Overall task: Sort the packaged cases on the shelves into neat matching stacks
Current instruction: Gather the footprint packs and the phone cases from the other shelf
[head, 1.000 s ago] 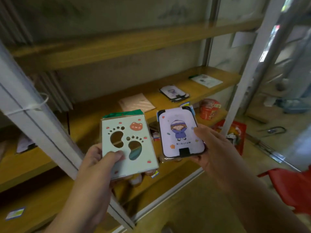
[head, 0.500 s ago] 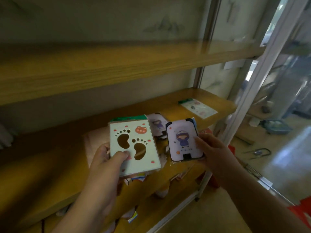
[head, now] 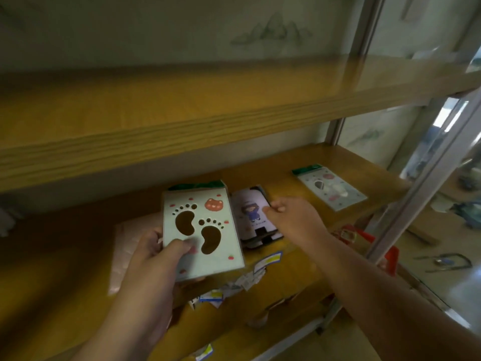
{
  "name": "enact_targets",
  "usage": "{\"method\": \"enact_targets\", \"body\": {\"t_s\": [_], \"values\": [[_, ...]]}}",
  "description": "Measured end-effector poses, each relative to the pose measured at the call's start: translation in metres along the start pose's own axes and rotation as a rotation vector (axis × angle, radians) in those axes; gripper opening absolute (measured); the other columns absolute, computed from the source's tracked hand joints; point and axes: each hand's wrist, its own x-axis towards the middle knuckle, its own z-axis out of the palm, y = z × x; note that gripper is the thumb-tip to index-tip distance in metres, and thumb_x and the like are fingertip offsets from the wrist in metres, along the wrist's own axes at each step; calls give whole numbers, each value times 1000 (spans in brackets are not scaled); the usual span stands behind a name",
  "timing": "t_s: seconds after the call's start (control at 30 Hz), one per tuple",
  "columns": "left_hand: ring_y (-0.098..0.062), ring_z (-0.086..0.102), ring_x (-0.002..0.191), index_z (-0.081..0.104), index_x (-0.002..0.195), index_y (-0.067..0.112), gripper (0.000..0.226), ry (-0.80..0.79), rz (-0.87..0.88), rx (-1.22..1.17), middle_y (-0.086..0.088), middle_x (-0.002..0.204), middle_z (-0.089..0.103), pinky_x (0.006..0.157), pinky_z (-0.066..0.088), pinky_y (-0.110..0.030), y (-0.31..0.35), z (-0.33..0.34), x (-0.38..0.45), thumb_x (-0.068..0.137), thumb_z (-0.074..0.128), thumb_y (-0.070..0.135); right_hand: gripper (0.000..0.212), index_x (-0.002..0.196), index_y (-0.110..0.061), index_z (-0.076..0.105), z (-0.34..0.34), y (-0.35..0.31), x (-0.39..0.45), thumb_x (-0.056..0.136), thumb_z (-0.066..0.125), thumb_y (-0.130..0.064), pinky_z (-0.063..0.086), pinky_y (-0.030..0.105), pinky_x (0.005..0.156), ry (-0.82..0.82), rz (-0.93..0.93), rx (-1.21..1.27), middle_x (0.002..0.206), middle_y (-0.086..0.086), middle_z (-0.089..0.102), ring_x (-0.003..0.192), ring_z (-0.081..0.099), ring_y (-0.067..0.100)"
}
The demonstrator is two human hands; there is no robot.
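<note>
Footprint case gripped in left hand, right hand pinching purple case beside it

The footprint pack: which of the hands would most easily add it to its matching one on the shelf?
Probably the left hand: it already grips the footprint pack. The right hand is busy at the purple girl case, though nearer the matching pack.

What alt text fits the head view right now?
A person's left hand holds up a pale green footprint-pattern case while the right hand grips a lilac cartoon-girl case at a wooden shelf. Another green-topped packaged case lies further right on that shelf.
</note>
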Motion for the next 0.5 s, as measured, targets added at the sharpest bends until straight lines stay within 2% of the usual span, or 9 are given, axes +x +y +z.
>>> {"method": "enact_targets", "body": {"t_s": [0.07,0.1,0.13,0.17,0.23,0.3,0.33,0.43,0.5], "values": [[-26,78,79,64,109,25,34,46,21,10,-3,88,81,56,61,-38,-4,12,1,83,72,6,38,79,-23,64,-2,12,3,88,55,-60,52,34,58,-30,-45,-32,70,-2,67,64,62,11],[-25,78,79,64,110,24,35,61,33,11,-2,87,81,57,61,-37,-6,18,0,82,72,5,40,79,-26,65,-5,16,2,86,55,-64,51,32,57,-30,-73,-24,72,-6,67,65,61,8],[-24,78,79,63,111,24,35,75,47,14,-1,86,80,58,61,-37,-7,23,-1,82,72,5,36,83,-32,65,-8,20,1,84,56,-67,48,27,58,-27,-102,-1,78,-13,67,70,59,4],[-25,78,79,63,111,23,35,95,59,17,-1,86,80,59,61,-38,-10,31,-1,83,72,5,38,97,-34,68,-15,27,2,83,56,-67,47,23,64,-17,-131,22,89,-17,67,78,58,0],[-30,78,86,63,110,24,33,122,58,12,-3,89,80,69,63,-46,-17,51,-2,84,70,5,48,118,-33,66,-35,44,2,83,57,-66,50,21,76,9,-176,62,105,-21,67,89,58,-7],[-34,76,94,64,110,23,32,111,54,-1,-6,95,80,82,60,-56,-22,75,-2,85,69,5,45,121,-37,63,-61,63,1,85,56,-62,46,14,73,22,-225,55,101,-26,62,90,55,-13],[-33,76,93,64,110,23,31,99,59,-1,-6,97,80,82,61,-56,-25,89,0,85,69,5,41,121,-37,62,-74,74,1,86,57,-60,42,11,71,29,-254,20,101,-27,58,89,53,-13],[-21,78,83,62,109,26,30,59,84,0,0,93,80,59,63,-34,-36,139,7,88,68,6,40,125,-37,56,-110,107,7,88,61,-53,49,17,80,81,-298,-121,122,-16,56,108,54,1],[-18,78,87,60,114,27,32,30,103,54,4,97,80,63,62,-31,-44,176,16,89,70,9,44,129,-35,54,-132,129,11,88,62,-51,48,17,83,117,-316,-177,123,-14,54,115,53,7]]}}
